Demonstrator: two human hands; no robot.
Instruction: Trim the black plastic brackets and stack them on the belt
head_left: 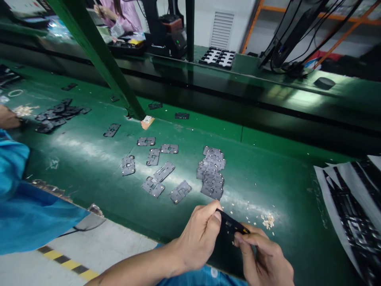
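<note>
A thin black plastic part [231, 221] with cut-outs is tilted above the near edge of the green bench. My left hand [200, 234] pinches its left end between thumb and fingers. At its right end, my right hand [262, 254] has thumb and forefinger closed on the part's edge, beside a small yellow-orange spot. Just beyond my hands lies an overlapping stack of similar flat dark parts [210, 172]. Several more loose parts [164, 171] are spread to the left of that stack. A little heap of tiny pale pieces [268, 221] rests right of my hands.
A green post [101, 55] rises from the bench [98, 167]. At left, a co-worker's blue sleeve [12, 171] and hand are near a dark pile of parts [59, 114]. White sheets with black strips [348, 206] lie at right. Another person in pink [125, 16] sits across.
</note>
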